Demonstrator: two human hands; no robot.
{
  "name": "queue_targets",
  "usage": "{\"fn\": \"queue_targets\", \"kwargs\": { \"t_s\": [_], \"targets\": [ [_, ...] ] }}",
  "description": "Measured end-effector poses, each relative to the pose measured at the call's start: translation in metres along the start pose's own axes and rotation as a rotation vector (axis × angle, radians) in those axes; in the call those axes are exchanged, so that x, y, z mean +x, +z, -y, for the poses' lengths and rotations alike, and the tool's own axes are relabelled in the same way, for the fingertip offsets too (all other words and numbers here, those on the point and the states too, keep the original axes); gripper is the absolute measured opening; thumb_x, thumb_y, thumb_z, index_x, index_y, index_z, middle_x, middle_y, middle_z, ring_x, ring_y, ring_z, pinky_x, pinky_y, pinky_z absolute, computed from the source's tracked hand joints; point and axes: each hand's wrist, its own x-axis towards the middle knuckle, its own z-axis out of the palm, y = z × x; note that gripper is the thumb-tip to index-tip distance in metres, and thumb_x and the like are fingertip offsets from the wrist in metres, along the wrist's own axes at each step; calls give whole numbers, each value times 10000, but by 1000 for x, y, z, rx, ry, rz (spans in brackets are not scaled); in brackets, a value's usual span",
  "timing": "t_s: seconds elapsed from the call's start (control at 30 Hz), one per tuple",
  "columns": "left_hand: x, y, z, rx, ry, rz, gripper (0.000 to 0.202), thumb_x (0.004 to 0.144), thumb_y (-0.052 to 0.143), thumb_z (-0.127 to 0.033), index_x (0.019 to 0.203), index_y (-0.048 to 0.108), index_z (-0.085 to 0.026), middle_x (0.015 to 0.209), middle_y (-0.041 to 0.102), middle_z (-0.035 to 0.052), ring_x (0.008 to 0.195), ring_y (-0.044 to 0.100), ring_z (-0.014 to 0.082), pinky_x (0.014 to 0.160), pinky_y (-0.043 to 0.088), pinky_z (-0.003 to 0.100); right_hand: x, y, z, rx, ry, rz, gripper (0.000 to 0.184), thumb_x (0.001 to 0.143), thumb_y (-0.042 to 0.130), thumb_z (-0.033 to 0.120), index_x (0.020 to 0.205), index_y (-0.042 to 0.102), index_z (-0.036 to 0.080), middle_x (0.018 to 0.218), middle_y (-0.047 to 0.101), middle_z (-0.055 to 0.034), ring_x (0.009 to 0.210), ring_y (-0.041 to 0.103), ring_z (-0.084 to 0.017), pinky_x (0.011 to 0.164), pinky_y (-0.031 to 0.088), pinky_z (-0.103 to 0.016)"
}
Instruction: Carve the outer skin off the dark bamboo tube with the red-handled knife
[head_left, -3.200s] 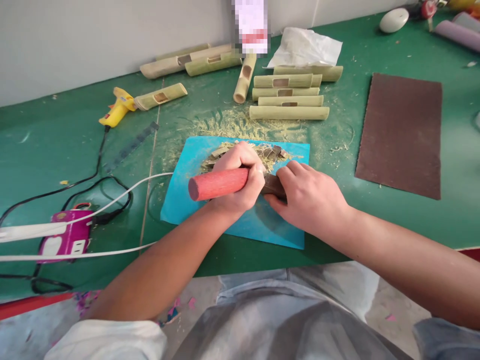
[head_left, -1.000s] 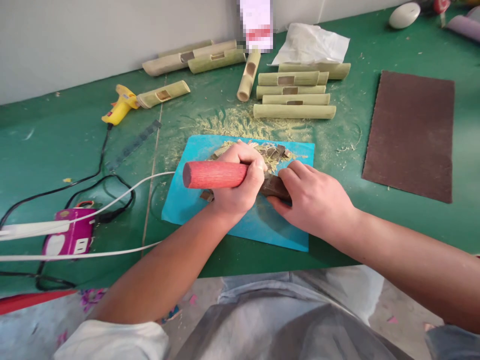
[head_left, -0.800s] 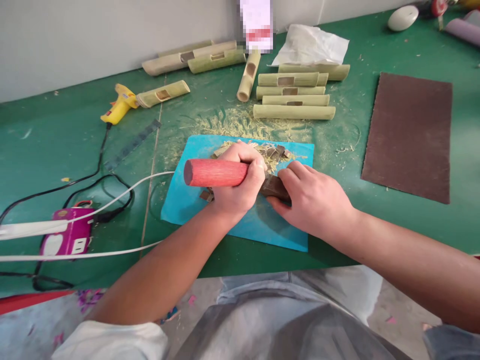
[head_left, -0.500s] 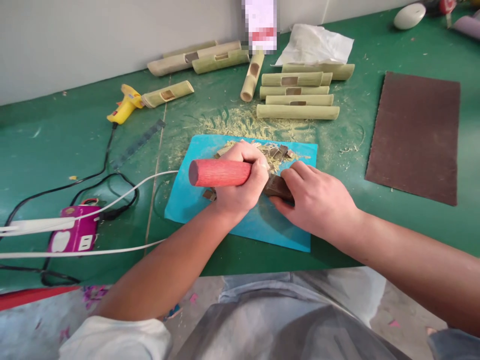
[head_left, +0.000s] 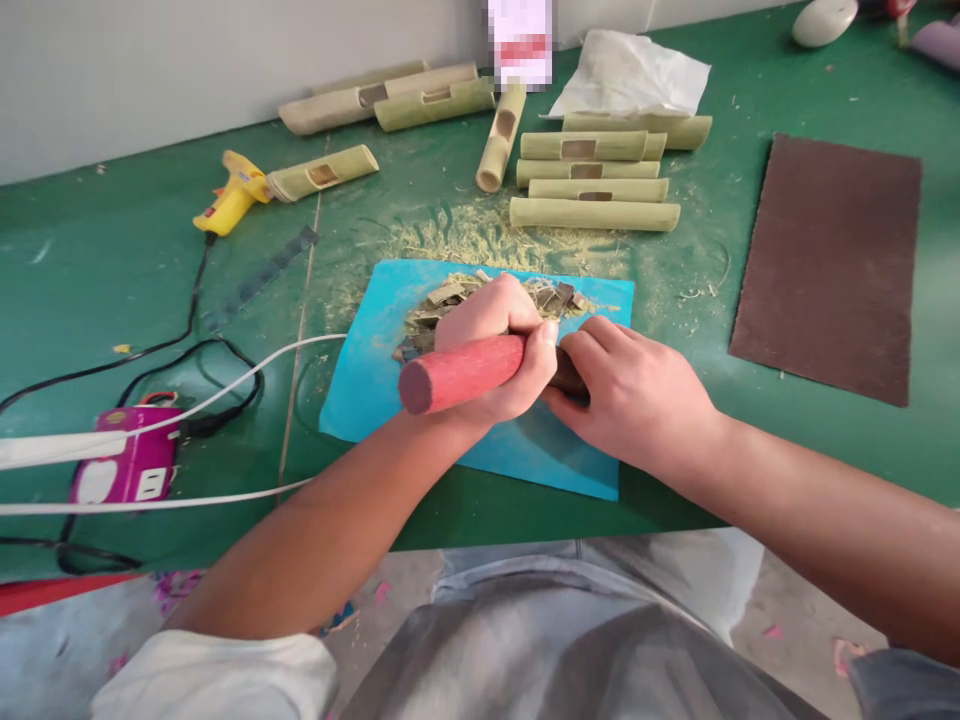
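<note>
My left hand (head_left: pixel 506 355) is wrapped round the thick red wooden handle (head_left: pixel 457 375) of a tool whose working end is hidden behind my fingers. Close beside it, my right hand (head_left: pixel 637 390) grips a dark brown narrow piece (head_left: pixel 568 378), mostly covered by my fingers. Both hands are over a blue mat (head_left: pixel 360 385). Small brown and tan chips (head_left: pixel 442 297) lie heaped on the mat behind my left hand, with pale shavings among them.
Bamboo tubes with cut openings (head_left: pixel 592 217) lie behind the mat, beside pale sawdust (head_left: pixel 457 235). A yellow glue gun (head_left: pixel 234 195), a purple power block (head_left: pixel 127 455) and cables are on the left. A brown sheet (head_left: pixel 832 270) lies right; a white bag (head_left: pixel 630 75) sits behind.
My left hand has shifted right, nearer my right hand, and the red handle's butt end has swung downward and towards me. My right hand keeps its grip. The view has shifted slightly.
</note>
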Motion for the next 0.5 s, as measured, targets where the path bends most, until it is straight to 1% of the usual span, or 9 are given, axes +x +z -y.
{"fn": "queue_targets", "kwargs": {
  "t_s": [0.07, 0.17, 0.3, 0.37, 0.43, 0.5],
  "targets": [
    [0, 2, 3, -33, 0, -16, 335, 1007, 587, -371, 724, 489, -219, 655, 549, -13, 592, 548, 128, 550, 426, 316, -1, 0, 0, 5, -1, 1, 256, 976, 545, 348, 842, 670, 168, 819, 630, -71, 689, 521, -178, 577, 303, -312],
    [-2, 5, 8, -113, -24, -45, 399, 1015, 567, -433, 701, 447, -217, 634, 512, -14, 561, 508, 123, 528, 388, 320, -1, -1, 0, 16, -15, 34, 266, 978, 562, 355, 843, 683, 160, 820, 628, -69, 680, 506, -169, 582, 297, -310],
    [-7, 9, 13, -208, 37, -35, 436, 1003, 590, -402, 658, 410, -207, 581, 454, -26, 486, 415, 99, 455, 320, 297, 2, -4, 0, 38, 38, 95, 256, 958, 574, 352, 835, 686, 158, 826, 627, -66, 671, 492, -161, 579, 275, -309],
    [-7, 11, 14, -260, 14, -86, 401, 994, 608, -376, 672, 439, -206, 585, 482, -29, 491, 438, 97, 462, 344, 290, 4, -5, -1, 47, 65, 118, 241, 939, 604, 361, 841, 686, 157, 832, 633, -66, 675, 500, -162, 578, 272, -307],
    [-6, 13, 15, -303, -46, -177, 354, 990, 622, -381, 710, 486, -212, 611, 537, -30, 533, 498, 106, 511, 409, 289, 5, -6, -1, 54, 82, 132, 233, 924, 635, 371, 860, 687, 153, 850, 645, -71, 692, 520, -166, 584, 282, -304],
    [-4, 13, 15, -290, -85, -212, 336, 992, 631, -403, 735, 521, -218, 631, 570, -31, 571, 538, 114, 560, 458, 294, 5, -6, -1, 60, 93, 129, 231, 923, 636, 373, 870, 685, 153, 863, 653, -75, 705, 534, -170, 587, 290, -302]
  ]
}}
